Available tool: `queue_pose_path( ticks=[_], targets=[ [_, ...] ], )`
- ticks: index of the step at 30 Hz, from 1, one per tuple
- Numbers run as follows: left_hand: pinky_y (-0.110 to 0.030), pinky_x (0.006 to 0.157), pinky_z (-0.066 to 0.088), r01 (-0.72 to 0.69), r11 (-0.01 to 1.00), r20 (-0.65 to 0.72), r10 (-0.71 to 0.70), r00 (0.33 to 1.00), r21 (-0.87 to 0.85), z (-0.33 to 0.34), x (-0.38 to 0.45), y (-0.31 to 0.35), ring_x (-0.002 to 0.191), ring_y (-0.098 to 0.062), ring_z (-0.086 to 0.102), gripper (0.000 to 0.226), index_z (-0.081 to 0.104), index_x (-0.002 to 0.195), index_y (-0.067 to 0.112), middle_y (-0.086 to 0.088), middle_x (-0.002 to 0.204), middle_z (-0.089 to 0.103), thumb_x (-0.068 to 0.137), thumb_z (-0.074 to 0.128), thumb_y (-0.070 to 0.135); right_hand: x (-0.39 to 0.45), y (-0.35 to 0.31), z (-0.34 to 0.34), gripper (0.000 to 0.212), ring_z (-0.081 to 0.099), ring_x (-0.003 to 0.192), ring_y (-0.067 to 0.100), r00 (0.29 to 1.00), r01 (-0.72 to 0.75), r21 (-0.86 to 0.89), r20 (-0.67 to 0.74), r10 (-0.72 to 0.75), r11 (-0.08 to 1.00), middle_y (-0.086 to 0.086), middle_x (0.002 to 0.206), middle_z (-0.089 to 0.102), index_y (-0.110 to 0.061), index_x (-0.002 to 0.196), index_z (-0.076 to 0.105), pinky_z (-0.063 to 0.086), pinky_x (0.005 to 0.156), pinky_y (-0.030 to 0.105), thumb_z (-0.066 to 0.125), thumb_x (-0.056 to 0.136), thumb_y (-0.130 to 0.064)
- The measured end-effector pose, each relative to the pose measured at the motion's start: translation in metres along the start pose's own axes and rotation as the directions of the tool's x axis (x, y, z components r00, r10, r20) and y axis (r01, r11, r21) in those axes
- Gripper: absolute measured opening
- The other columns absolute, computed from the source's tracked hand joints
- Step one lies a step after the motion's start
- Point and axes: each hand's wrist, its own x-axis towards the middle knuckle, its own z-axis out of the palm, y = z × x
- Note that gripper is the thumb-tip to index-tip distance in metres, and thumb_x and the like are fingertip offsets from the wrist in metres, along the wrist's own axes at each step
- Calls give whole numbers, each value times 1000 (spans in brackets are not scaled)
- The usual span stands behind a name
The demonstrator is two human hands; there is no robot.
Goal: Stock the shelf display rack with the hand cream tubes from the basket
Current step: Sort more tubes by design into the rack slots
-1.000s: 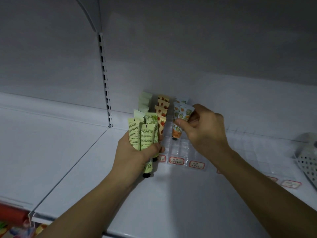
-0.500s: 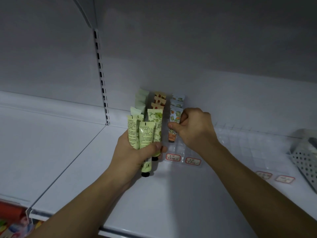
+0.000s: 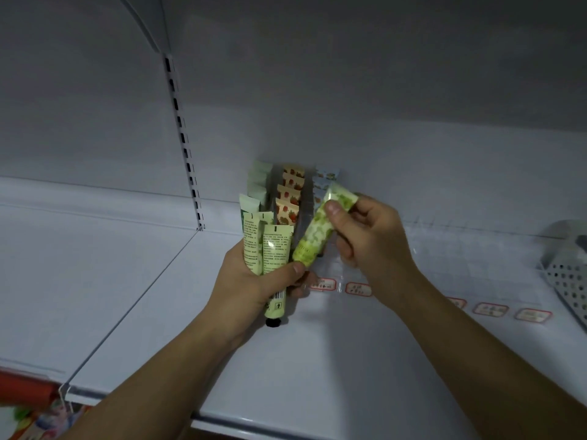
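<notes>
Hand cream tubes [image 3: 265, 250] sit bunched in my left hand [image 3: 251, 281] as a ready supply — my right hand [image 3: 365, 236] pinches one green tube [image 3: 320, 230], tilted, to slot into the rack [image 3: 330, 274].

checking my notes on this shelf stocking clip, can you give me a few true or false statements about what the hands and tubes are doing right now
1. The right hand pinches a green patterned tube near its crimped end. True.
2. The left hand is empty. False: it grips a bunch of pale green tubes.
3. Strawberry print tubes stand in the display rack. True.
4. The green patterned tube stands upright in the rack. False: it is tilted, held above the rack.
5. The perforated basket sits at the left edge. False: it is at the right edge.
</notes>
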Motion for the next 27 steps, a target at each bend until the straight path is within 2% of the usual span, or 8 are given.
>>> queue_pose_path(
  ticks=[4, 7, 12, 14, 17, 21, 24, 27],
  targets=[
    [-38, 60, 58, -7, 990, -32, 12, 999, 143, 2, -1, 0, 72, -35, 68, 33, 67, 110, 0, -13, 94, 76, 79, 76, -9, 15, 0, -21, 16, 54, 50, 18, 957, 109, 46, -274, -92, 993, 6, 68, 61, -3, 94, 61, 46, 46, 29, 56, 102, -16],
    [-38, 63, 60, -33, 966, -28, 41, 999, 258, 3, 0, 0, 73, -29, 71, 37, 69, 111, 7, -17, 95, 76, 80, 72, -13, 30, 8, -41, 15, 59, 56, 17, 886, 183, -202, -391, -251, 962, 3, 73, 62, -8, 92, 59, 50, 52, 27, 58, 101, -20],
    [-31, 53, 54, -3, 957, 22, -3, 1000, 289, 4, 2, -3, 63, -21, 69, 37, 64, 114, 0, -27, 87, 71, 80, 73, -11, 55, 17, -49, 10, 67, 68, 13, 905, 153, -468, -287, -314, 871, -5, 77, 67, -17, 95, 65, 55, 63, 27, 62, 97, -26],
    [-30, 54, 53, 3, 958, 33, -13, 999, 288, 4, 3, -5, 64, -22, 68, 39, 63, 116, -2, -27, 88, 71, 79, 74, -10, 60, 13, -49, 11, 68, 71, 8, 917, 182, -560, -201, -346, 808, -8, 79, 68, -19, 94, 65, 53, 67, 21, 63, 96, -30],
    [-30, 53, 52, 21, 962, 38, -32, 999, 272, 3, 5, -6, 62, -23, 68, 40, 63, 116, -1, -23, 83, 71, 79, 74, -10, 64, 3, -52, 11, 64, 67, 1, 924, 201, -665, -115, -364, 719, -8, 76, 67, -19, 90, 64, 44, 60, 9, 64, 96, -27],
    [-27, 55, 53, -6, 958, 58, -11, 998, 285, 4, 5, -7, 62, -19, 68, 38, 65, 113, 4, -18, 79, 70, 79, 77, -8, 71, -4, -55, 20, 67, 68, 13, 957, 184, -728, -21, -290, 661, 2, 76, 70, -11, 85, 67, 52, 66, 25, 67, 94, -28],
    [-26, 54, 53, -28, 956, 58, 12, 998, 292, 5, 3, -6, 62, -18, 67, 35, 68, 109, 9, -13, 78, 71, 78, 79, -4, 70, 2, -52, 33, 54, 55, 9, 979, 126, -796, 3, -204, 592, 4, 67, 64, -5, 72, 63, 39, 54, 14, 72, 90, -31],
    [-23, 61, 56, -53, 951, 49, 40, 998, 304, 7, 0, -4, 67, -13, 66, 28, 65, 98, 6, -8, 79, 71, 76, 79, -5, 67, 10, -51, 40, 49, 51, 13, 982, 67, -786, -57, -179, 614, 8, 61, 59, -4, 65, 57, 36, 49, 20, 76, 87, -32]
  ],
)
